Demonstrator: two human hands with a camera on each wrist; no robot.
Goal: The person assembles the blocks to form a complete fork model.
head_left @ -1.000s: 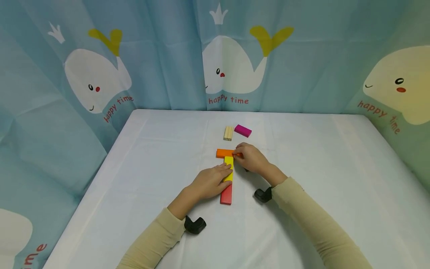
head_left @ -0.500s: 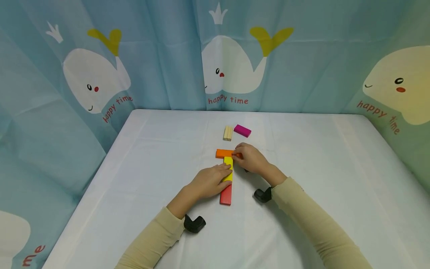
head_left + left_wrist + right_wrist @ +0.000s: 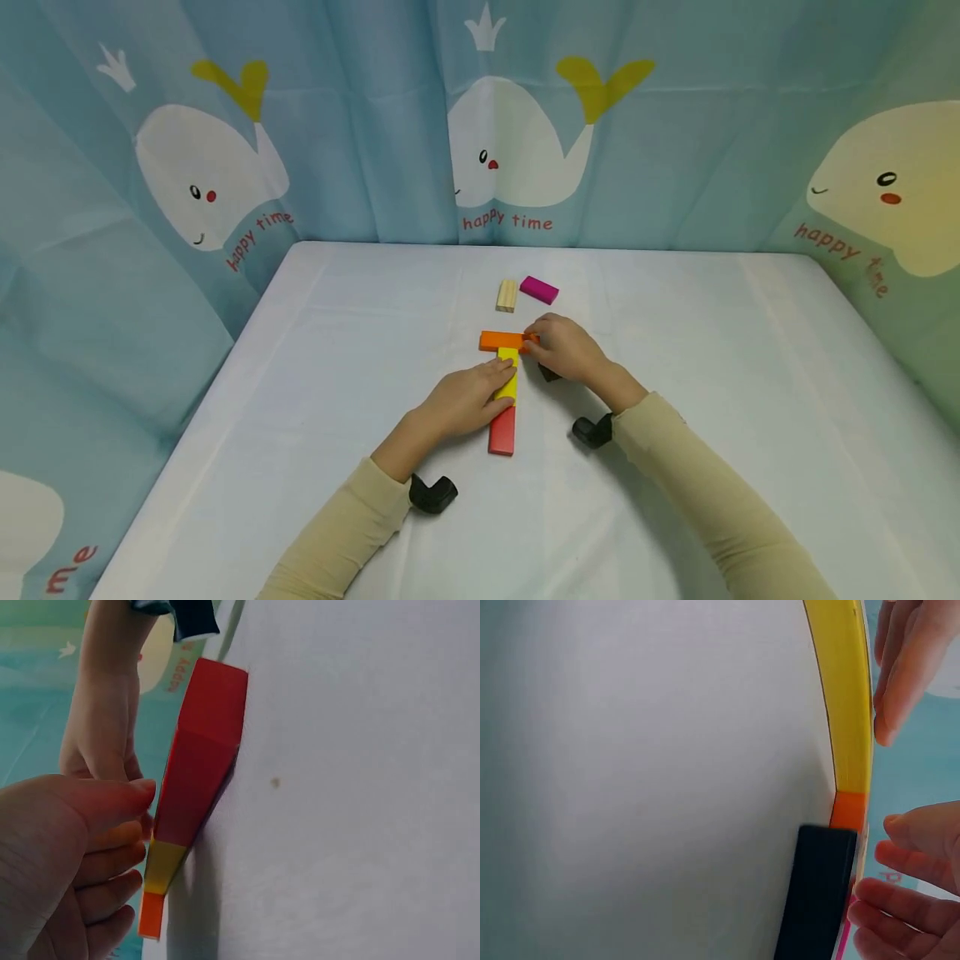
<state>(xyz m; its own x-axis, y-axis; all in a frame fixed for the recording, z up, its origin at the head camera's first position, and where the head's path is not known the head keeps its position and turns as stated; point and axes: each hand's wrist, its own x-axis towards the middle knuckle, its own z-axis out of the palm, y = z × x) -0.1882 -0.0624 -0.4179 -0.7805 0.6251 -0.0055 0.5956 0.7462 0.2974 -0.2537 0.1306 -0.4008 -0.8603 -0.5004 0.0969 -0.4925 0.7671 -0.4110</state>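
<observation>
The person's left hand (image 3: 465,400) rests on the yellow block (image 3: 506,375), its fingers reaching over the top, fairly straight, and its thumb stretched out near the joint with the red block (image 3: 502,432); nothing is gripped in it. The right hand (image 3: 567,348) is at the right end of the orange block (image 3: 498,340), thumb and fingertips parted, with a bit of orange showing between them; whether they pinch it cannot be told.

These three blocks lie on the white worktop (image 3: 375,333) in a T: orange crosswise at the far end, yellow meeting it near the middle, and red in line with yellow on the near side. A dark block (image 3: 550,373), partly hidden by the right hand in the head view, lies just beside the right part of the orange block.

Farther back lie a wooden block (image 3: 506,296) and a magenta block (image 3: 539,290), side by side.

Beige sleeves (image 3: 712,492) cover both forearms. A blue curtain (image 3: 690,150) printed with white whales and the words "happy time" hangs behind the worktop.
</observation>
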